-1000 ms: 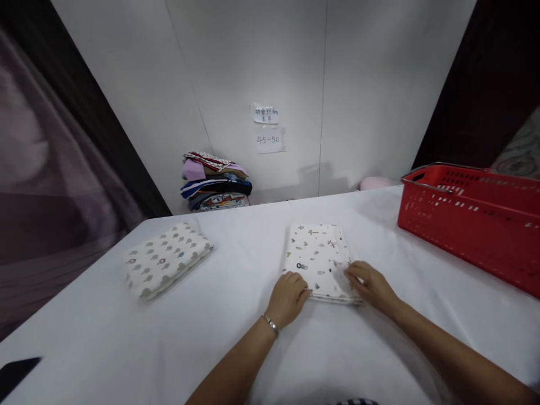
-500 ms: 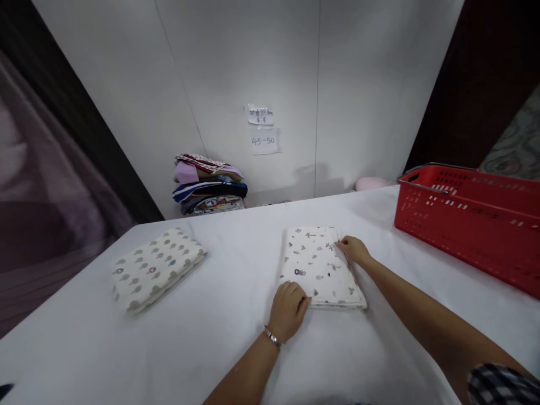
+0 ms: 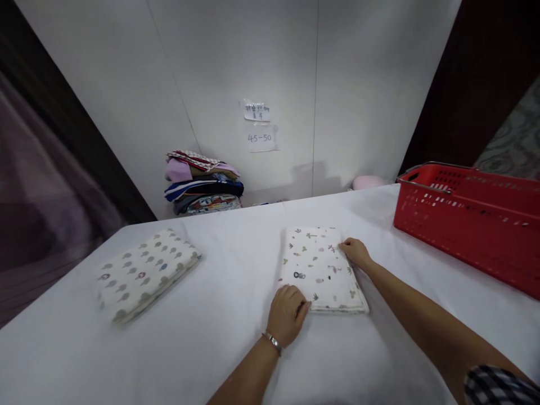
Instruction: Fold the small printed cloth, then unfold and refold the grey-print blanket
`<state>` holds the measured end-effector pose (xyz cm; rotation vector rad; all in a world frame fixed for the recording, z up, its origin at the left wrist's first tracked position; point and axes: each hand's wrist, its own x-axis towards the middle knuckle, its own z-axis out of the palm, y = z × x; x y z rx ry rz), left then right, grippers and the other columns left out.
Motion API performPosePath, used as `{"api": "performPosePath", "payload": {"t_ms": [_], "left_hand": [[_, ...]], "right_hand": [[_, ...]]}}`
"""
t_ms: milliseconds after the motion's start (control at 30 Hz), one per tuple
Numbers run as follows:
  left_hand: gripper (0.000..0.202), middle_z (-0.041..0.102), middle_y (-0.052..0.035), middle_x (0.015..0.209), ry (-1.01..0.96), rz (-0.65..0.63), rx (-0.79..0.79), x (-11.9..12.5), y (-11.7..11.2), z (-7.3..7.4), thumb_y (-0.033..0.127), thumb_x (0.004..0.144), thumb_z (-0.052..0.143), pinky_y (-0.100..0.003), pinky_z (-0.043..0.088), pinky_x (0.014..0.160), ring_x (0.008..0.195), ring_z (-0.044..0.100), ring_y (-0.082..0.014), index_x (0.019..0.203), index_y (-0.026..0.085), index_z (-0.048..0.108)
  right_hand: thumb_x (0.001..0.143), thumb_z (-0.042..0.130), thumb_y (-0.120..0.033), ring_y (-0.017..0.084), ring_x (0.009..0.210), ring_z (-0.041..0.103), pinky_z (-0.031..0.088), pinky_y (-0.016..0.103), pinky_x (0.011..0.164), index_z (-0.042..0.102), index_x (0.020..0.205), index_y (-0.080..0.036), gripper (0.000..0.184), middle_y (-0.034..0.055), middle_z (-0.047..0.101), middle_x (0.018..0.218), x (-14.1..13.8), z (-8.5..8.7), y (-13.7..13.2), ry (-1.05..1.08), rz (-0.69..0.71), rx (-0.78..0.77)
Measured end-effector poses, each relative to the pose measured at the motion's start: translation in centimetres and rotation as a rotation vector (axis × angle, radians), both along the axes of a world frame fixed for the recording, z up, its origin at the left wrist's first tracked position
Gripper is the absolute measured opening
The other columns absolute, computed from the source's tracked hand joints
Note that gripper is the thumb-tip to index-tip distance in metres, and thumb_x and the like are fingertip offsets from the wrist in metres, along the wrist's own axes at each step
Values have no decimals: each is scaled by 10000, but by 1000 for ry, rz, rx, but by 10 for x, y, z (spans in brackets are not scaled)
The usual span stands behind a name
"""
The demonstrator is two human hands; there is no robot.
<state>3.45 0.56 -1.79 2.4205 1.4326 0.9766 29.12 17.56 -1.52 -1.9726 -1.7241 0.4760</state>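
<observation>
A folded white cloth (image 3: 318,267) printed with small plants and animals lies flat on the white-covered table (image 3: 202,360) in front of me. My left hand (image 3: 288,315), with a silver bracelet at the wrist, is closed on the cloth's near left corner. At the right edge, toward the far end, my right hand (image 3: 355,251) pinches the layers between thumb and fingers. Off to the left lies a second folded cloth (image 3: 147,273), white with grey-green tree shapes, and neither hand touches it.
A red plastic basket (image 3: 468,225) with a metal handle stands at the right. Behind the table's far edge, a stack of folded fabrics (image 3: 205,183) sits by the wall, below two paper signs (image 3: 262,138). A pink rounded object (image 3: 369,182) shows behind the far right edge.
The view has shifted slightly, so the left cloth and fabric stack appear a little further left. Both hands keep their places on the printed cloth, which looks the same.
</observation>
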Motion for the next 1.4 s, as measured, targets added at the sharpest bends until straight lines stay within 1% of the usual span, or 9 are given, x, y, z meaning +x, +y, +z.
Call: {"api": "performPosePath", "payload": {"t_ms": [267,367,500,667,900,1033,1200,1300,1400], "left_hand": [[163,531,-30,745,-8,2,-9,0,1,-1,212,857,466,-309,346,695,746,454,-157,699,177,492],[165,531,-32,745,-11,1,-10,0,1,-1,211,856,467,-310,344,692,745,458,-158,698,177,493],[171,533,-32,741,-15,-1,-14,-1,1,0,212,861,461,-310,344,693,741,454,-154,697,176,494],[163,535,-30,742,-20,1,-20,-1,2,-1,211,855,472,-310,341,686,739,452,-154,698,176,497],[171,530,-27,732,-29,-2,-24,-1,2,-1,214,858,470,-309,344,690,737,457,-154,692,177,488],[156,528,-27,730,-35,-4,-19,-2,1,-2,209,849,484,-305,343,676,732,455,-155,696,178,486],[154,527,-28,731,-34,-8,-6,-2,3,-3,204,845,487,-306,343,670,728,452,-154,694,178,482],[158,526,-28,731,-24,-5,-16,-1,4,-2,208,849,480,-312,345,678,729,450,-154,694,177,484],[157,529,-32,742,-13,-8,-25,-1,2,-1,213,853,473,-316,346,678,737,453,-158,701,179,491]], "right_hand": [[711,553,-424,175,711,561,329,245,554,617,714,-188,244,48,650,768,-7,6,8,-26,12,-18],[706,555,-384,171,717,560,331,243,564,613,704,-184,208,46,647,762,-9,8,14,-22,15,-8],[742,491,-349,165,755,567,347,233,583,617,768,-182,211,43,651,807,-5,4,16,-1,-10,18],[711,522,-335,170,713,573,350,235,566,606,713,-174,182,41,645,749,-1,-3,16,-6,1,-26],[756,485,-445,163,680,567,340,239,547,611,726,-181,294,45,645,754,-12,8,28,-37,19,-34],[792,439,-376,169,749,569,343,238,565,613,791,-183,260,53,648,823,-12,8,28,-78,-15,-2],[788,455,-326,195,751,576,382,265,609,622,793,-153,240,84,649,798,-5,5,23,-162,-1,-10],[779,478,-279,242,938,558,409,316,741,606,989,-140,283,129,629,1011,-13,13,21,-221,41,43],[817,465,-295,261,1253,333,300,383,968,438,1267,-156,472,137,399,1368,-30,17,16,-302,181,193]]}}
